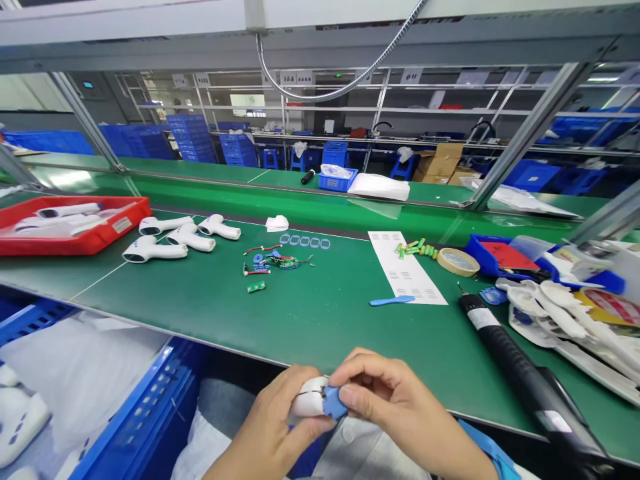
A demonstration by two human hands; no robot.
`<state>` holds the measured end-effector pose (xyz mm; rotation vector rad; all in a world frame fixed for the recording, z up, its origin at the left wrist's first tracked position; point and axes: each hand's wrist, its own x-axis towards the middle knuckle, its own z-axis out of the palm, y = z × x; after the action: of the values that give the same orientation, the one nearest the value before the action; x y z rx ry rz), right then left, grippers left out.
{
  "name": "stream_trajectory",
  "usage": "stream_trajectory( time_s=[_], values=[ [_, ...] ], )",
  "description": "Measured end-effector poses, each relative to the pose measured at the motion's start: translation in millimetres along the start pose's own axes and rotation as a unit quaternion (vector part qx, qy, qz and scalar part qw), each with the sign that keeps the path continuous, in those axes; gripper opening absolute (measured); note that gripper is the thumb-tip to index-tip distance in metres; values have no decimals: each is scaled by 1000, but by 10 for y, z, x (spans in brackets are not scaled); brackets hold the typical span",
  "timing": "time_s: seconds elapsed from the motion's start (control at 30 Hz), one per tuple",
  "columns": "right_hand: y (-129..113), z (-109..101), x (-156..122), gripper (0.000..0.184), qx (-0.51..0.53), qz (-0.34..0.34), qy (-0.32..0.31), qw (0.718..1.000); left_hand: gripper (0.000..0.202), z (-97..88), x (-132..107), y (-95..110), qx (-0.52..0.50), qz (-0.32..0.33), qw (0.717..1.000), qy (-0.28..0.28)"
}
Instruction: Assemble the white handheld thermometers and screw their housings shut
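Left hand and right hand are clenched on a white plastic shell at bottom centre, just below the table edge. A blue plastic piece sits against the shell's seam, under the right thumb. Upper left: white thermometer bodies beside a red tray; tray label too small to read. Right: black electric screwdriver, its white label unreadable.

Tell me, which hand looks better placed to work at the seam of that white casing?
Probably the right hand: it pinches the blue pry tool at the seam of the white casing, while the left hand is occupied holding the casing.
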<state>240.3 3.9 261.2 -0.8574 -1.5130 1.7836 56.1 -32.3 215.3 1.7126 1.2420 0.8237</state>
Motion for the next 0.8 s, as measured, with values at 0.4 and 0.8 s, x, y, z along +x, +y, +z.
stream_trajectory(
  time_s=[0.4,0.8],
  values=[
    [165,-55,22,25,69,33,16,997,22,19,-13,-41,38,36,999,-14],
    [319,137,-13,27,-244,-217,69,943,17,128,10,-24,5,102,993,54]
  ],
)
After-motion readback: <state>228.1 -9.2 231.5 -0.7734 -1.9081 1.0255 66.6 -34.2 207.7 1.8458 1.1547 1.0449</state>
